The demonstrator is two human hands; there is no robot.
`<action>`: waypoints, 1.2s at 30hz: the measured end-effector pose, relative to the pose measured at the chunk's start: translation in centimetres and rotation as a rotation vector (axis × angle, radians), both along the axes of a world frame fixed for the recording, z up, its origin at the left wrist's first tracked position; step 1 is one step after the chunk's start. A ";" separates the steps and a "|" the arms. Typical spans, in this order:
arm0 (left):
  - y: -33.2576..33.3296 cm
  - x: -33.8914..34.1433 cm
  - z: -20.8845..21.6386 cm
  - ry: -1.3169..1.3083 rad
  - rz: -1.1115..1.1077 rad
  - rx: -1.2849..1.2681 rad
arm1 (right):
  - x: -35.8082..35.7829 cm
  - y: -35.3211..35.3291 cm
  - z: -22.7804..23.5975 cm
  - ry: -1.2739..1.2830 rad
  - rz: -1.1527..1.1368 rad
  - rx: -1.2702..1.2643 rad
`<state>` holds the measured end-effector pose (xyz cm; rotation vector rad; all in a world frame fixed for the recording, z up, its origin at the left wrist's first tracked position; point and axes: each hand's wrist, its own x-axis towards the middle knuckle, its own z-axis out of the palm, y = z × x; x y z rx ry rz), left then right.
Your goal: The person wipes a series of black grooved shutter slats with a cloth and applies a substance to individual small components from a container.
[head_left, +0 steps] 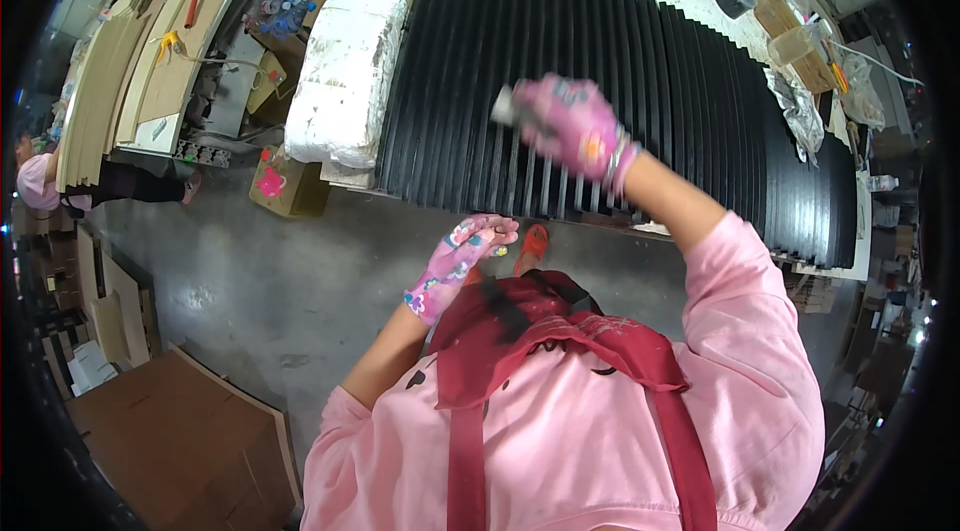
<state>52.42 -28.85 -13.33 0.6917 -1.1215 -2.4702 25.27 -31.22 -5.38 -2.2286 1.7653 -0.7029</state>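
My pink shirt [570,451]; right hand [578,126], gripping a blurred pale piece [504,108] over black strips [465,61]; left hand [462,259], fingers loosely extended.

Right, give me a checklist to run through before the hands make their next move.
1. Both hands gloved: ok, pink patterned gloves on the right hand and left hand.
2. Small white piece in the right hand's grip: ok, held at the fingers.
3. White piece touching the black strips: cannot tell, the hand above them is blurred.
4. Left hand free: ok, nothing shows in it, near the strips' near ends.
5. Strips uncovered at the right: not ok, a crumpled silver sheet overlaps their far ends.
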 end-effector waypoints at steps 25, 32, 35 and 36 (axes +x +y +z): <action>-0.7 0.0 0.9 -0.070 -0.016 -0.097 | -1.2 -12.9 -0.9 0.025 -0.180 -0.138; -0.6 0.8 -0.8 -0.074 0.025 -0.071 | 5.3 -7.4 -3.0 0.264 0.164 -0.249; -0.5 0.5 -1.2 -0.007 0.023 -0.096 | 6.6 -3.3 -1.8 0.096 0.376 -0.024; -0.3 0.6 -1.6 -0.023 0.030 -0.108 | 6.2 -4.8 -0.6 0.102 0.282 0.059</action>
